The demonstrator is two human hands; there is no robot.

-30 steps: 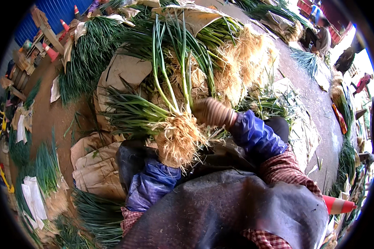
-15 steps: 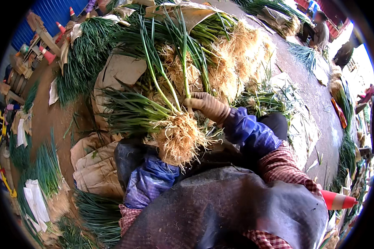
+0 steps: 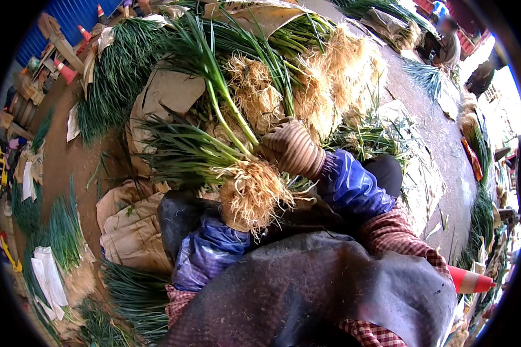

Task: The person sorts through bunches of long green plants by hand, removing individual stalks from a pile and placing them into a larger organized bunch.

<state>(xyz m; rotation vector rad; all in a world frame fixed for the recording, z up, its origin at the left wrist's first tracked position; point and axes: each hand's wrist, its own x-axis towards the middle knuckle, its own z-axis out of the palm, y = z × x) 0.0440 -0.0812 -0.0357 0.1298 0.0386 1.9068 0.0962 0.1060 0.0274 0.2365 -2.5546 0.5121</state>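
A bunch of green onions (image 3: 197,151) with dark leaves pointing left and pale tangled roots (image 3: 255,191) is held over my lap. My left hand (image 3: 231,213), in a tan glove, supports it from below; the roots hide most of its fingers. My right hand (image 3: 293,149), in a brown ribbed glove, is closed at the bunch's upper right edge. Its fingertips meet the lower end of a thick green onion stalk (image 3: 228,107) that leans up and left. The glove partly hides that grip.
Piled green onions with bushy roots (image 3: 336,81) lie just beyond my hands. Leaf scraps (image 3: 364,139) lie on a pale sheet at right. Folded tan sacking (image 3: 136,231) is at left. An orange cone (image 3: 469,280) stands at my right; a person (image 3: 447,46) sits far right.
My right hand has turned, its back now facing up more, at the bunch's edge. The upright stalk it pinched now leans left alongside the other. My left hand stays put.
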